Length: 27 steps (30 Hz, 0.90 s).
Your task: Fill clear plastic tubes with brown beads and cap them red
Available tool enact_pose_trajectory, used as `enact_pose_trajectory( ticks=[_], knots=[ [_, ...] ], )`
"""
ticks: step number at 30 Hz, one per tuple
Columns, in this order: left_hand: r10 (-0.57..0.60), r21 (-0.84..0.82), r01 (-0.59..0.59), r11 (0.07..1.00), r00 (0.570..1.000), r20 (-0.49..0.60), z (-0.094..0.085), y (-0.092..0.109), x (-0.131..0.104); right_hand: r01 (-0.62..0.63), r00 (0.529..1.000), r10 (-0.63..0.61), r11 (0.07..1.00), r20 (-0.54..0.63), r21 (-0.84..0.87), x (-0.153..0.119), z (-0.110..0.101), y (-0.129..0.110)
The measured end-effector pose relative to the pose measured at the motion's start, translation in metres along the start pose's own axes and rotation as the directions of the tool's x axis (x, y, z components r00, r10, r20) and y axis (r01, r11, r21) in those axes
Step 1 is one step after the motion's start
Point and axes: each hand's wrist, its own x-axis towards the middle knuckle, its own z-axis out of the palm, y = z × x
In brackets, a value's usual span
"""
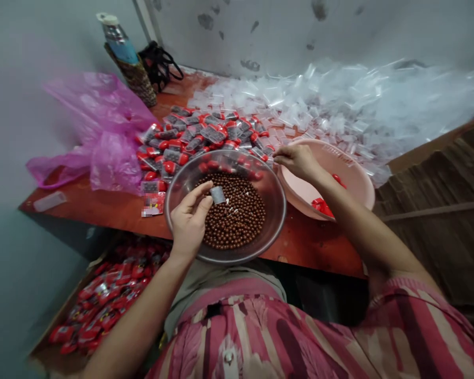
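My left hand pinches a small greyish see-through plastic container between thumb and fingers. It holds the container above a metal bowl, in which lie many round brown balls and a few small white bits. Over the left rim of a pink basin, my right hand has its fingertips pressed together; whatever is between them is too small to make out. Red pieces lie in the basin. Behind the bowl are heaped filled clear containers with red caps.
A large pile of clear plastic containers spreads along the wall. At left lie a pink plastic bag and a red packet; a bottle stands behind. A box of red packaged items sits below the table. Stacked cardboard is at right.
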Motion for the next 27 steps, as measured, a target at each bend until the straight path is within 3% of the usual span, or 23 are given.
enact_pose_trajectory(
  ticks=[3, 6, 8, 11, 12, 18, 19, 20, 22, 23, 24, 25, 27],
  knots=[
    [0.047, -0.078, -0.057, 0.995, 0.992, -0.121, 0.0, -0.005, 0.001, 0.163, 0.961, -0.146, 0.985, 0.235, -0.053, 0.016, 0.031, -0.035],
    [0.072, -0.106, -0.09, 0.99, 0.984, -0.164, 0.0, -0.007, 0.002, 0.417, 0.842, -0.287, 0.884, 0.456, -0.213, 0.016, 0.067, -0.069],
    [0.085, -0.11, -0.101, 0.989, 0.986, -0.146, 0.0, -0.007, 0.002, 0.625, 0.731, -0.431, 0.734, 0.53, -0.265, 0.015, 0.088, -0.083],
    [0.094, -0.128, -0.11, 0.986, 0.988, -0.122, 0.0, -0.006, 0.001, 0.84, 0.517, -0.595, 0.491, 0.615, -0.231, 0.018, 0.109, -0.088],
    [0.094, -0.135, -0.11, 0.985, 0.988, -0.121, 0.0, -0.006, 0.001, 0.871, 0.468, -0.608, 0.439, 0.642, -0.219, 0.021, 0.114, -0.087],
    [0.092, -0.18, -0.108, 0.978, 0.991, -0.097, -0.001, -0.006, 0.001, 0.948, 0.275, -0.678, 0.31, 0.681, -0.075, 0.024, 0.122, -0.072],
    [0.093, -0.194, -0.11, 0.975, 0.991, -0.094, -0.001, -0.006, 0.001, 0.941, 0.284, -0.687, 0.333, 0.669, -0.058, 0.022, 0.121, -0.071],
    [0.093, -0.215, -0.112, 0.97, 0.991, -0.096, -0.001, -0.006, 0.001, 0.916, 0.342, -0.679, 0.394, 0.65, -0.071, 0.019, 0.118, -0.07],
    [0.09, -0.261, -0.115, 0.958, 0.99, -0.107, -0.001, -0.007, 0.001, 0.773, 0.576, -0.559, 0.61, 0.597, -0.174, 0.012, 0.114, -0.072],
    [0.089, -0.281, -0.117, 0.952, 0.99, -0.112, -0.001, -0.007, 0.001, 0.648, 0.702, -0.435, 0.72, 0.565, -0.25, 0.009, 0.112, -0.075],
    [0.089, -0.297, -0.12, 0.947, 0.989, -0.117, 0.0, -0.008, 0.001, 0.512, 0.793, -0.292, 0.796, 0.535, -0.323, 0.006, 0.112, -0.078],
    [0.089, -0.307, -0.122, 0.944, 0.989, -0.12, 0.0, -0.008, 0.001, 0.392, 0.844, -0.16, 0.835, 0.513, -0.385, 0.003, 0.113, -0.082],
    [0.094, -0.311, -0.126, 0.942, 0.989, -0.118, 0.001, -0.007, 0.002, 0.262, 0.865, 0.004, 0.849, 0.501, -0.459, -0.001, 0.12, -0.09]
  ],
)
